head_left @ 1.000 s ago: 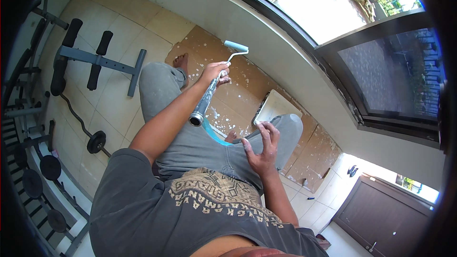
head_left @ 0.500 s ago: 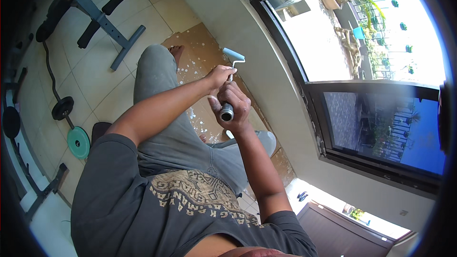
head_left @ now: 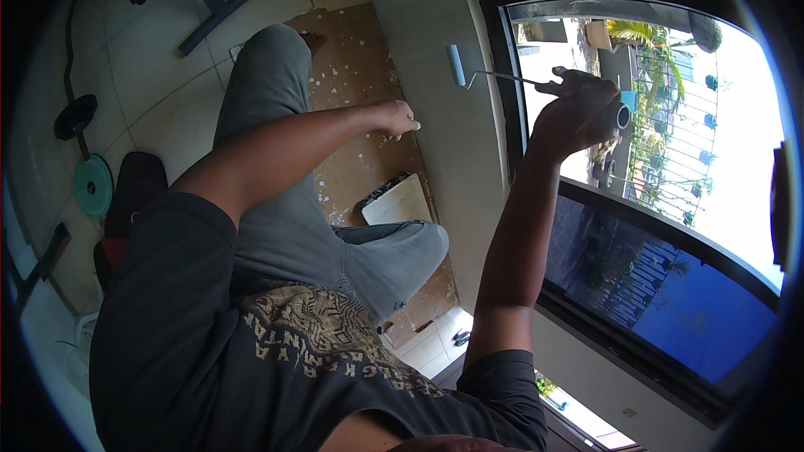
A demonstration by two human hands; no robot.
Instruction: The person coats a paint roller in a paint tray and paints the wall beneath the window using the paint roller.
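My right hand [head_left: 578, 113] grips the handle of a paint roller, raised in front of the window at the right. The handle's round end [head_left: 622, 115] pokes out past my hand. From the other end a thin metal rod runs left to the pale blue roller sleeve [head_left: 456, 65], close to the wall [head_left: 419, 25] beside the window frame. Whether the sleeve touches the wall I cannot tell. Apart from the roller, my left hand [head_left: 397, 120] hangs above the brown floor covering with curled fingers and nothing visible in them.
A paint tray [head_left: 400, 203] with a white inside lies on the paint-spotted brown covering [head_left: 347, 54], by my bent knee. The dark window frame [head_left: 496, 50] edges the opening. Gym equipment [head_left: 219, 12] and a barbell with a green plate [head_left: 92, 187] stand at the left.
My right hand has carried the roller up and right, toward the window. My left hand has let go of it. The view has shifted, and more of the paint tray shows.
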